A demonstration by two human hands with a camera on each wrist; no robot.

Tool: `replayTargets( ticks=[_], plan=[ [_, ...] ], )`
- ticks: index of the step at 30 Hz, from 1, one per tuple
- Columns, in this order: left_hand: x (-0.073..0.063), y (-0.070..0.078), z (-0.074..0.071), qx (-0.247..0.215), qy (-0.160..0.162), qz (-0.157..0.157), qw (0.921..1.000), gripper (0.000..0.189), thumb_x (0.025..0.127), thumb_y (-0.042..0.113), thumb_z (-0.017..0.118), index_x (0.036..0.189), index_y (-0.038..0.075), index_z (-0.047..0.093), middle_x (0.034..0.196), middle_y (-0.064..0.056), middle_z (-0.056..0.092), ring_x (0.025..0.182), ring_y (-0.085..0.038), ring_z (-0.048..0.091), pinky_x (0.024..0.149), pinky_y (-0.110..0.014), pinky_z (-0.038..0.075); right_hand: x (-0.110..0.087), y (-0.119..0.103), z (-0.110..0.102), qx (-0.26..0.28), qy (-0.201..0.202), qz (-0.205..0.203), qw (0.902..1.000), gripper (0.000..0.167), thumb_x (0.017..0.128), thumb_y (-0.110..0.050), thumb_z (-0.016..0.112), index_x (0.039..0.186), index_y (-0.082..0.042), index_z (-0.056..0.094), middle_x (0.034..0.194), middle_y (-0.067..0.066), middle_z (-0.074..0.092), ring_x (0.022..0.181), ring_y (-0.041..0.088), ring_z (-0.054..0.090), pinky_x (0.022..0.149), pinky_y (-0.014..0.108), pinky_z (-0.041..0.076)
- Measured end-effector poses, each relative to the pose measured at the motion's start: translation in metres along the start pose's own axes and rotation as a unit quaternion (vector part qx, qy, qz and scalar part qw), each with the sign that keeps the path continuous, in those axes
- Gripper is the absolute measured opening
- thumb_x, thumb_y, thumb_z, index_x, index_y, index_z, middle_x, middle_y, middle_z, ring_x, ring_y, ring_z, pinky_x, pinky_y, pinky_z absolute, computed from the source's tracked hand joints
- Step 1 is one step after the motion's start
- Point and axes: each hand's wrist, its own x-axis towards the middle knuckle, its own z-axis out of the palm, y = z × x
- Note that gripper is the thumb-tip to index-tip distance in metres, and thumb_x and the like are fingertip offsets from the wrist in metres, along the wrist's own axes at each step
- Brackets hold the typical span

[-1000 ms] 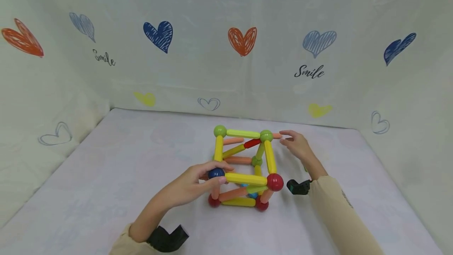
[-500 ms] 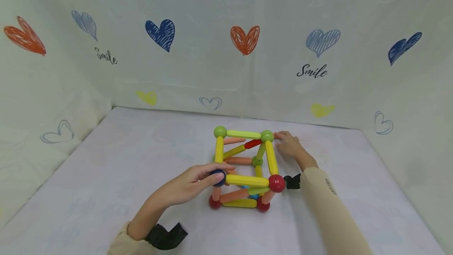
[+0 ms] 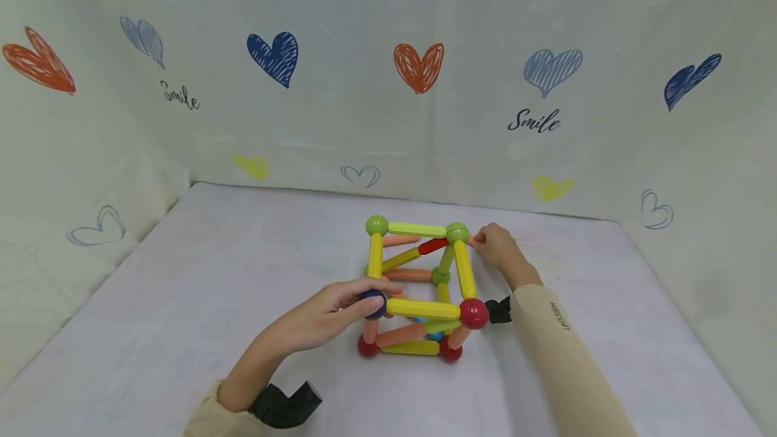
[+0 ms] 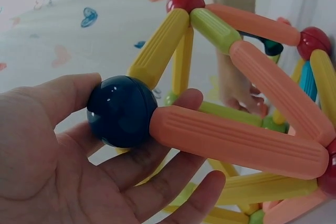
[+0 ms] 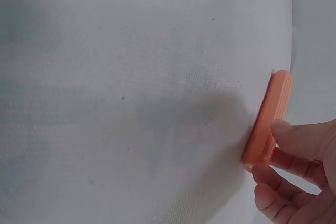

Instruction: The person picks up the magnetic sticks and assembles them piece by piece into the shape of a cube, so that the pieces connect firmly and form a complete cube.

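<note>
A frame of magnetic building rods and balls stands on the table, with a yellow rod [image 3: 423, 309] along its near upper edge. My left hand [image 3: 330, 312] holds the dark blue ball [image 4: 123, 111] at the upper left near corner, thumb on one side and fingers beneath and behind. An orange rod [image 4: 239, 141] runs from that ball to a red ball. Behind the frame's right side, my right hand [image 3: 500, 251] pinches a loose orange rod [image 5: 269, 119] by one end between thumb and fingers, low at the tabletop. In the head view, the frame partly hides this rod.
Another orange rod [image 3: 400, 241] lies behind the frame, seen through it. Green balls [image 3: 456, 232] and a red ball [image 3: 473, 313] mark upper corners of the frame. A white cloth wall [image 3: 303, 133] with printed hearts rises at the table's far edge.
My right hand has moved left and slightly down to the loose orange rod, and its fingers have closed on the end. My left hand stays at the blue ball.
</note>
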Motion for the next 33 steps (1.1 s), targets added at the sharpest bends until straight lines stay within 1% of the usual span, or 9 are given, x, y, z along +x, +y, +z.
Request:
replayTargets(
  ticks=[3, 6, 8, 12, 15, 21, 25, 29, 33],
  plan=[
    [0.001, 0.000, 0.001, 0.010, 0.002, -0.002, 0.9999, 0.038, 0.098, 0.029, 0.047, 0.130, 0.011, 0.050, 0.107, -0.014, 0.064, 0.108, -0.031, 0.058, 0.095, -0.033, 0.046, 0.000, 0.001, 0.000, 0.000, -0.011, 0.013, 0.9999, 0.019, 0.091, -0.014, 0.060, 0.099, 0.004, 0.060, 0.092, 0.016, 0.058, 0.083, 0.026, 0.052, 0.077, 0.035, 0.047],
    [0.001, 0.000, 0.001, 0.019, 0.003, -0.006, 0.9998, 0.037, 0.094, 0.028, 0.054, 0.129, 0.015, 0.052, 0.101, -0.014, 0.064, 0.098, -0.029, 0.060, 0.091, -0.033, 0.045, -0.001, 0.002, -0.001, -0.003, -0.025, 0.016, 0.9995, 0.019, 0.091, -0.016, 0.060, 0.098, 0.002, 0.058, 0.088, 0.014, 0.058, 0.080, 0.024, 0.051, 0.073, 0.033, 0.046],
    [0.000, 0.000, 0.001, 0.027, 0.007, -0.006, 0.9996, 0.037, 0.092, 0.027, 0.059, 0.127, 0.018, 0.053, 0.103, -0.012, 0.065, 0.091, -0.028, 0.060, 0.089, -0.033, 0.045, -0.002, 0.003, -0.003, 0.005, -0.046, 0.026, 0.9986, 0.020, 0.091, -0.015, 0.058, 0.102, 0.001, 0.057, 0.090, 0.014, 0.058, 0.083, 0.025, 0.051, 0.074, 0.033, 0.046],
    [-0.001, -0.001, -0.002, 0.032, 0.019, -0.003, 0.9993, 0.037, 0.090, 0.024, 0.062, 0.125, 0.019, 0.054, 0.092, -0.011, 0.066, 0.082, -0.029, 0.062, 0.091, -0.032, 0.045, -0.003, 0.005, -0.007, 0.019, -0.098, 0.046, 0.9939, 0.031, 0.089, -0.011, 0.056, 0.117, 0.003, 0.054, 0.101, 0.016, 0.058, 0.091, 0.027, 0.051, 0.085, 0.040, 0.047],
    [-0.002, -0.003, -0.008, 0.044, 0.042, -0.004, 0.9981, 0.035, 0.090, 0.025, 0.061, 0.124, 0.017, 0.054, 0.095, -0.009, 0.065, 0.085, -0.025, 0.060, 0.089, -0.029, 0.046, -0.004, 0.009, -0.009, 0.021, -0.122, 0.041, 0.9915, 0.038, 0.088, -0.011, 0.056, 0.121, 0.005, 0.053, 0.102, 0.017, 0.059, 0.091, 0.027, 0.051, 0.086, 0.041, 0.047],
    [-0.001, -0.014, -0.025, 0.053, 0.104, 0.007, 0.9931, 0.037, 0.092, 0.026, 0.058, 0.127, 0.013, 0.053, 0.123, -0.012, 0.056, 0.103, -0.023, 0.055, 0.087, -0.022, 0.047, -0.008, 0.019, -0.009, 0.034, -0.129, 0.039, 0.9902, 0.038, 0.086, -0.015, 0.059, 0.118, 0.006, 0.053, 0.093, 0.013, 0.059, 0.084, 0.023, 0.052, 0.077, 0.034, 0.045],
    [0.001, -0.022, -0.035, 0.047, 0.136, 0.011, 0.9895, 0.042, 0.094, 0.023, 0.055, 0.133, 0.011, 0.048, 0.134, -0.016, 0.048, 0.110, -0.028, 0.052, 0.091, -0.034, 0.047, -0.011, 0.023, -0.007, 0.051, -0.123, 0.052, 0.9898, 0.038, 0.087, -0.020, 0.060, 0.116, 0.005, 0.054, 0.094, 0.012, 0.057, 0.084, 0.022, 0.051, 0.072, 0.031, 0.043],
    [0.004, -0.030, -0.044, 0.033, 0.173, 0.004, 0.9843, 0.043, 0.095, 0.025, 0.052, 0.137, 0.016, 0.045, 0.141, -0.013, 0.043, 0.117, -0.031, 0.049, 0.096, -0.048, 0.043, -0.013, 0.025, -0.005, 0.071, -0.116, 0.055, 0.9892, 0.039, 0.088, -0.022, 0.060, 0.117, 0.004, 0.054, 0.093, 0.010, 0.056, 0.083, 0.020, 0.051, 0.070, 0.028, 0.042],
    [0.009, -0.034, -0.052, 0.032, 0.202, -0.001, 0.9789, 0.043, 0.096, 0.027, 0.051, 0.138, 0.019, 0.044, 0.142, -0.011, 0.043, 0.121, -0.031, 0.047, 0.099, -0.052, 0.039, -0.015, 0.029, -0.003, 0.089, -0.110, 0.047, 0.9889, 0.039, 0.089, -0.020, 0.059, 0.118, 0.005, 0.053, 0.086, 0.008, 0.058, 0.073, 0.016, 0.051, 0.065, 0.025, 0.041]
  ],
)
